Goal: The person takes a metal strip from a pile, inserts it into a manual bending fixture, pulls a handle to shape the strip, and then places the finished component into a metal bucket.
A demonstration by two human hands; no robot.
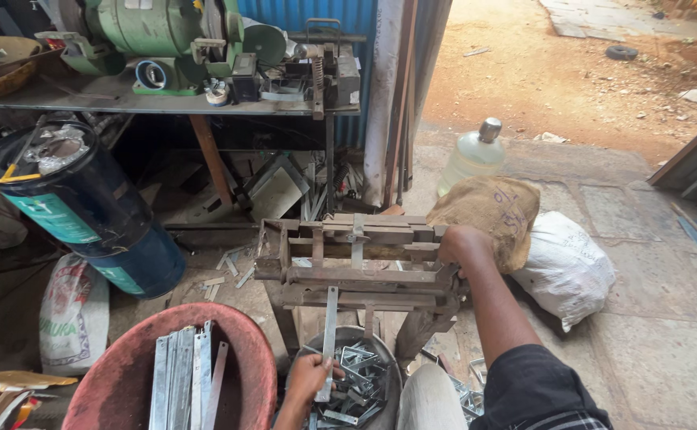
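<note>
- Rusty iron press jig [356,263] sits on its stand right in front of us, w/ the concrete floor under it.
- Our left hand [310,378] is low, fingers clenched round a flat galvanised strip [328,342]; strip stands near upright, top end reaching up into the jig's front.
- Our right hand [462,245] is on the jig's right end, fingers wrapped over the frame/handle there – exact part hidden by the hand.
- Metal bowl [372,390] below the jig holds bent steel brackets; left hand is just over its rim.
- Red tub [245,350] at our left has more straight strips in it.
- Burlap sack [488,211] & white sack [567,267] lie just beyond the right hand; blue drum [101,215] well to the left.
</note>
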